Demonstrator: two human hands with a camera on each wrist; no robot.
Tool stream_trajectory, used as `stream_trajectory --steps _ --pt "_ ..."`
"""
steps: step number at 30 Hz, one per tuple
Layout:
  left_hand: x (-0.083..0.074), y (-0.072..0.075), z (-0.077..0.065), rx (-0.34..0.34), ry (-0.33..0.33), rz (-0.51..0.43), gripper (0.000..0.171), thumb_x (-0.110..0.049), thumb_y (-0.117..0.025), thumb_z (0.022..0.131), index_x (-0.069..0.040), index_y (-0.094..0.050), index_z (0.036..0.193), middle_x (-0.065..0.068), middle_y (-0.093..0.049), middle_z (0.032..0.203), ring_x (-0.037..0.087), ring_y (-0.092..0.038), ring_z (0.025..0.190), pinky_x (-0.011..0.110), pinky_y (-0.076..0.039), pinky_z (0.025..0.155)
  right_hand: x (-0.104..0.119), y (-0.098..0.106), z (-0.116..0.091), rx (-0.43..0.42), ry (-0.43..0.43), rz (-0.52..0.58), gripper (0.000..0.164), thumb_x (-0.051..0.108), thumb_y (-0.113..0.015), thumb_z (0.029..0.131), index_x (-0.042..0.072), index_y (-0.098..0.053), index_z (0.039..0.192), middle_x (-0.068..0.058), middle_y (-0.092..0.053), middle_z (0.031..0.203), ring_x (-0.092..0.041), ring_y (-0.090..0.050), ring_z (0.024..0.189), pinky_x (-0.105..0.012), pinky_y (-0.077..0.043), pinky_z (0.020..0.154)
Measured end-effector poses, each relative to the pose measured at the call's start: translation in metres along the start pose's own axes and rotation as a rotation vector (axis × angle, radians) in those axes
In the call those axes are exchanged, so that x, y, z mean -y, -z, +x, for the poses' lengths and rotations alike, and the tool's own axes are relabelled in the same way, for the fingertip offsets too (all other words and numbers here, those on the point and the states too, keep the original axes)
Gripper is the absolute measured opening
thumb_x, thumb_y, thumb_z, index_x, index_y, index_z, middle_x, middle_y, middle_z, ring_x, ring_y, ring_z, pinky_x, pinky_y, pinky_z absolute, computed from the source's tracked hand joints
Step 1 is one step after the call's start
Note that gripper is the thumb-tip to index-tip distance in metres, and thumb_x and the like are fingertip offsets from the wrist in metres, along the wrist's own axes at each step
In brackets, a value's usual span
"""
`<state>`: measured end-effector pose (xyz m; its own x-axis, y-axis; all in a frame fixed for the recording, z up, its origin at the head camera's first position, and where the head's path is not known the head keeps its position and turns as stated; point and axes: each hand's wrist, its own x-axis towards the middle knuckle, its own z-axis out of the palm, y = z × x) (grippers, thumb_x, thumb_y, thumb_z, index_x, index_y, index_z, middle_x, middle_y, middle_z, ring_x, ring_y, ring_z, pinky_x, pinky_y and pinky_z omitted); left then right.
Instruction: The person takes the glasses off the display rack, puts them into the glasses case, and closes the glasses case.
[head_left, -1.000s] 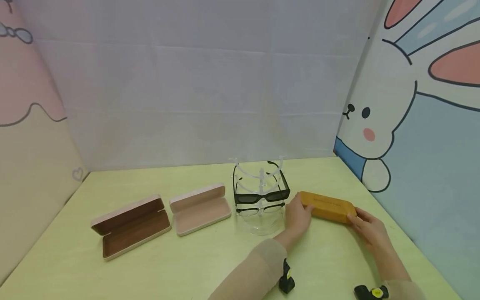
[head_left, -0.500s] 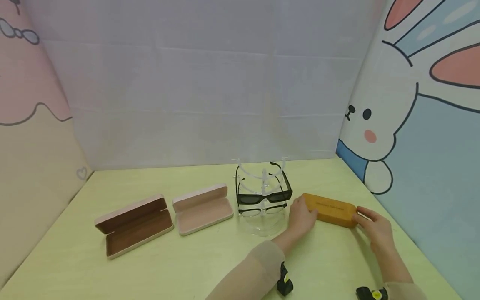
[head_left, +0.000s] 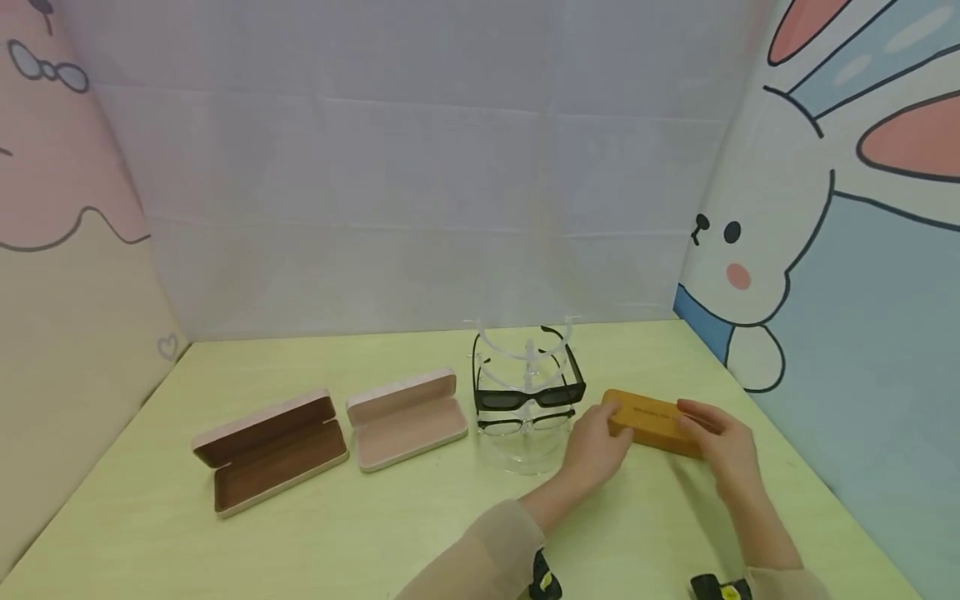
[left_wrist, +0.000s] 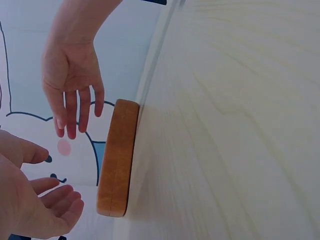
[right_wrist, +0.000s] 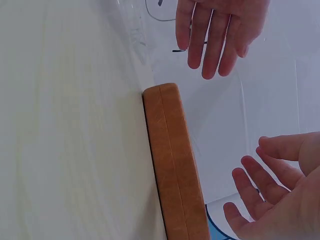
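A closed orange-yellow glasses case (head_left: 651,423) with small lettering on its lid lies on the table at the right. The wrist views show its long side, with the seam (right_wrist: 172,155) visible in the right one. Near its left end is my left hand (head_left: 596,446), fingers relaxed and apart from the case (left_wrist: 117,160). My right hand (head_left: 723,446) hovers over its right end in the head view. From the right wrist, this hand (right_wrist: 285,185) has loose, spread fingers with a gap between them and the case. Neither hand holds anything.
Left of my hands, a clear display stand (head_left: 528,358) carries dark sunglasses (head_left: 501,400) and thin-framed glasses (head_left: 501,427). Two opened cases, one pink-lined (head_left: 408,429) and one brown-lined (head_left: 281,462), lie farther left. Walls bound the table at the back and sides.
Both hands have let go of the orange-yellow case's ends. The right hand has shifted left and over the case, while the case stays on the table.
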<state>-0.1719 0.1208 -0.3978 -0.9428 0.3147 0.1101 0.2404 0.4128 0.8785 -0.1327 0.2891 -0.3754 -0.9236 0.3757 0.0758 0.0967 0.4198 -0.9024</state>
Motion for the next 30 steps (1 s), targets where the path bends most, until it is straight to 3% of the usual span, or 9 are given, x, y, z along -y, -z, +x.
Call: stream_trajectory --steps 5,11,17,21,24,30 --pt "0.003 0.011 -0.009 0.017 -0.075 0.014 0.031 -0.024 -0.059 0.087 -0.011 -0.063 0.115 -0.001 -0.062 0.107 0.011 -0.057 0.099 0.022 -0.046 0.084 0.012 -0.011 -0.002 0.019 0.059 -0.006 0.041 0.019 -0.059 0.089 -0.008 -0.054 0.120 0.031 -0.055 0.089 0.019 -0.050 0.082 -0.003 -0.042 0.072" --pt "0.003 0.030 -0.020 0.091 -0.124 0.052 0.027 -0.027 -0.057 0.089 -0.013 -0.065 0.110 -0.002 -0.064 0.103 0.011 -0.058 0.094 0.020 -0.046 0.076 0.024 -0.023 -0.003 0.061 0.115 0.017 0.039 0.018 -0.058 0.090 -0.006 -0.055 0.119 0.024 -0.059 0.095 0.016 -0.052 0.084 -0.004 -0.043 0.074" --pt "-0.002 0.049 -0.030 0.125 -0.176 0.095 0.026 -0.032 -0.056 0.089 -0.016 -0.067 0.107 -0.003 -0.064 0.102 0.012 -0.059 0.092 0.019 -0.045 0.074 0.034 -0.036 -0.004 0.115 0.161 -0.002 0.041 0.023 -0.060 0.089 -0.003 -0.056 0.120 -0.007 -0.062 0.113 0.015 -0.053 0.087 -0.006 -0.043 0.076" --pt "-0.006 0.063 -0.036 0.096 -0.204 0.106 0.026 -0.033 -0.056 0.090 -0.017 -0.066 0.108 -0.005 -0.063 0.102 0.009 -0.057 0.093 0.019 -0.045 0.073 0.041 -0.042 -0.003 0.141 0.184 0.006 0.040 0.021 -0.060 0.089 -0.003 -0.055 0.121 -0.020 -0.057 0.120 0.014 -0.053 0.088 -0.007 -0.043 0.077" --pt "-0.006 0.076 -0.039 0.051 -0.227 0.093 0.025 -0.030 -0.056 0.090 -0.016 -0.065 0.108 -0.005 -0.063 0.102 0.009 -0.057 0.093 0.019 -0.045 0.073 0.046 -0.046 -0.001 0.151 0.190 -0.001 0.040 0.021 -0.060 0.089 0.000 -0.055 0.122 -0.020 -0.056 0.121 0.013 -0.053 0.090 -0.008 -0.044 0.077" --pt "-0.005 0.101 -0.044 -0.039 -0.242 0.060 0.020 -0.027 -0.057 0.090 -0.018 -0.066 0.105 -0.005 -0.063 0.102 0.011 -0.057 0.092 0.021 -0.046 0.075 0.056 -0.052 0.002 0.181 0.182 0.008 0.043 0.024 -0.061 0.088 0.002 -0.054 0.124 -0.016 -0.055 0.124 -0.015 -0.056 0.107 -0.009 -0.044 0.078"
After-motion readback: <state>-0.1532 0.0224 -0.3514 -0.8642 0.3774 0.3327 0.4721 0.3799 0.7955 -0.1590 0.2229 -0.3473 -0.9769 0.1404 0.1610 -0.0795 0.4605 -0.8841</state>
